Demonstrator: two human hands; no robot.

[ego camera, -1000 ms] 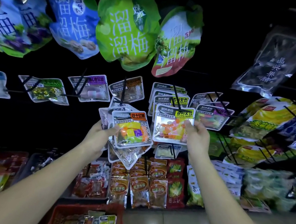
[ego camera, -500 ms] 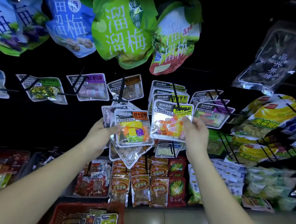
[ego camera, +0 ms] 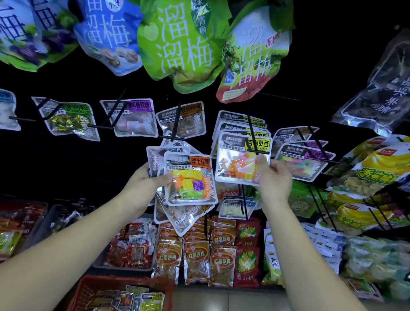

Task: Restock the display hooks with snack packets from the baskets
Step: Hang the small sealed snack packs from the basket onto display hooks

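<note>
My left hand (ego camera: 144, 182) grips a fanned stack of clear snack packets (ego camera: 189, 181); the front one shows yellow, orange and purple cubes. My right hand (ego camera: 273, 181) pinches the right edge of a single clear packet with orange sweets and a yellow label (ego camera: 239, 160). Its top sits at the tip of a black display hook (ego camera: 252, 133), in front of matching packets hanging there. A red basket (ego camera: 87, 295) with several loose packets stands on the floor below, between my arms.
Large green and blue plum bags (ego camera: 179, 37) hang in the top row. More hooks with small packets run left and right. Yellow banana-chip bags (ego camera: 380, 165) hang at the right. Trays of red and orange packets (ego camera: 194, 257) fill the bottom shelf. Tiled floor lies at the lower right.
My right hand has lifted the orange-sweet packet upward to the hook's tip. My left hand with its stack has risen slightly.
</note>
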